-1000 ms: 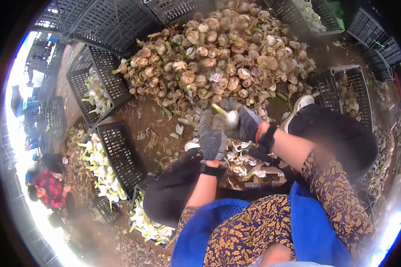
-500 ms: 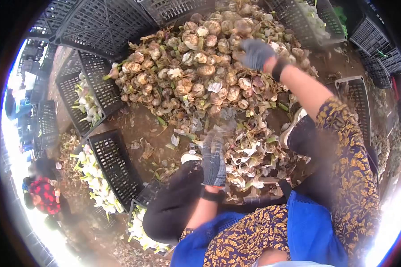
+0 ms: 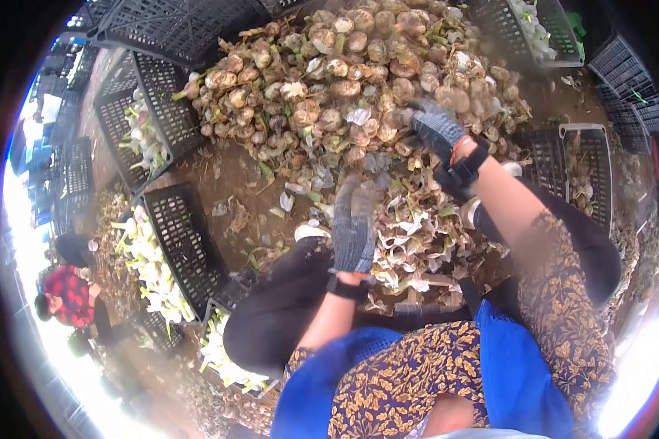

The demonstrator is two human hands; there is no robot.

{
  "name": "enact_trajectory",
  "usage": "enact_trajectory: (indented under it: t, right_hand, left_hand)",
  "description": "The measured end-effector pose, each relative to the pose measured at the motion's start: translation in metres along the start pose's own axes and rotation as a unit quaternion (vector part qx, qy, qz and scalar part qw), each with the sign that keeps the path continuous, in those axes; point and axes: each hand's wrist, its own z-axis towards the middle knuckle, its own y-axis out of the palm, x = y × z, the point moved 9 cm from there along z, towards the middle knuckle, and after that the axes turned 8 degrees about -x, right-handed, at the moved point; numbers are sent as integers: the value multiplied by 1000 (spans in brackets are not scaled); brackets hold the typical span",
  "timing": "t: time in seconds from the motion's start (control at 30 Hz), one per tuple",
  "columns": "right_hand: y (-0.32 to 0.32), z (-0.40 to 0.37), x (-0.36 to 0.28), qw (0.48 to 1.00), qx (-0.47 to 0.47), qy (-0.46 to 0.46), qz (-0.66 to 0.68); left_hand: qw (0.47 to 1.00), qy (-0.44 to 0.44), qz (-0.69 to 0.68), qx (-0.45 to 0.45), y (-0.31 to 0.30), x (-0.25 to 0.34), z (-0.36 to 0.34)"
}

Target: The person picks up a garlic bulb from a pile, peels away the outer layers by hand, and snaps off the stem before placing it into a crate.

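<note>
A big heap of soil-stained garlic bulbs [image 3: 307,113] with dry skins and stalk bits lies in front of me. My right hand [image 3: 438,133], in a grey glove with a dark wristband and an orange band, is over its near right side. Its fingers stretch leftward, parted, with no held thing visible. Lower down, my left hand [image 3: 354,238], also grey-gloved, is above my knees with its fingers pointing away from me. Motion smears those fingertips, so whatever they hold, if anything, cannot be made out. Peeled garlic skins [image 3: 410,252] are piled between my legs, beside the left hand.
Black plastic crates [image 3: 187,238] ring the heap on the left and at the back. Cleaned white garlic with green stalks [image 3: 154,271] is stacked at the left. Another black crate [image 3: 589,172] stands on the right. A person in a red checked top [image 3: 69,296] is far left.
My right hand has come back from the far part of the heap, nearer to me and my left hand. The left hand has stayed nearly in place, and the view has shifted slightly.
</note>
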Motion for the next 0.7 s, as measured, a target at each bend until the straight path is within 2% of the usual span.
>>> enact_trajectory:
  t: [0.03,0.07,0.1,0.13,0.17,0.2,0.23,0.27,0.3,0.33,0.37,0.4,0.43,0.5,0.53,0.57,0.63,0.67,0.7]
  right_hand:
    - [31,-14,17,971,-71,66,217]
    - [47,-17,17,984,-122,-58,116]
    - [74,-33,3,969,-170,-181,14]
    - [89,-43,27,956,-196,-71,206]
    - [117,-67,24,897,-212,44,386]
    - [124,-79,22,927,-138,107,333]
    - [123,-71,31,972,-192,-133,-40]
    - [123,-86,23,980,-170,0,108]
    - [127,-105,14,949,-141,129,249]
    - [125,-104,16,949,-141,127,250]
    - [119,-103,20,965,-130,125,191]
    - [113,-102,21,977,-118,122,131]
    - [114,-102,22,977,-117,121,131]
    - [108,-101,-6,996,-74,-14,-38]
    - [109,-101,-9,993,-65,-43,-84]
    - [110,-101,-10,993,-65,-43,-84]
    - [113,-103,-4,996,-65,-11,57]
    - [111,-102,-3,996,-65,-9,57]
    - [109,-101,-5,997,-74,-23,-4]
  left_hand:
    - [1000,-2,2,5,-4,-8,0]
    - [996,11,-87,-12,-2,-13,2]
    - [984,27,-175,-29,0,-13,3]
    - [985,26,-171,-23,-1,-16,5]
    - [989,120,77,43,-8,6,4]
    - [919,204,320,104,-4,30,-4]
    - [919,203,322,105,-8,32,-9]
    - [927,190,309,94,-11,34,-12]
    - [935,180,294,81,-13,37,-11]
    - [932,176,303,87,-16,39,-9]
    - [932,176,305,86,-17,37,-11]
    - [918,192,335,89,-16,39,-14]
    - [903,208,364,92,-15,40,-15]
    - [905,209,359,96,-13,43,-16]
    - [905,213,354,102,-14,45,-17]
    - [905,212,354,102,-14,44,-17]
    - [920,221,308,99,-16,42,-17]
    - [921,219,308,100,-14,43,-17]
    - [927,219,288,100,-12,45,-18]
